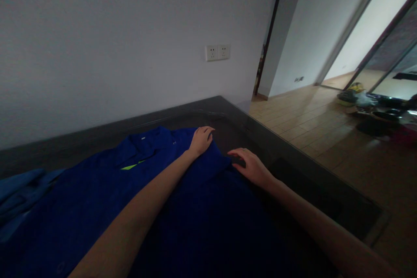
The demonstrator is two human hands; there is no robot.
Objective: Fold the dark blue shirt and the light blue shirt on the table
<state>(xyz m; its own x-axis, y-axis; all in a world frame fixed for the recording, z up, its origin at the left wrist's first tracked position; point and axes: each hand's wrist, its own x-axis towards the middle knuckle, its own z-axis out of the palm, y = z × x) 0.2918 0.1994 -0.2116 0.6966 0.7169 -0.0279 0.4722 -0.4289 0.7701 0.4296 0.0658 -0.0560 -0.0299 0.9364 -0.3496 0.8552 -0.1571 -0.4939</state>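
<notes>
The blue garment (94, 200) lies across the dark surface (257, 135), left and near. The left hand (201, 140) rests on its far right edge, pinching or not unclear; the right hand's (250, 166) grip is parted just beside it. Light, flat outward strokes should smooth best.

Arms (140, 206) extended, left hand (200, 140) palm-down, right hand (250, 164) loosely curved.
</notes>
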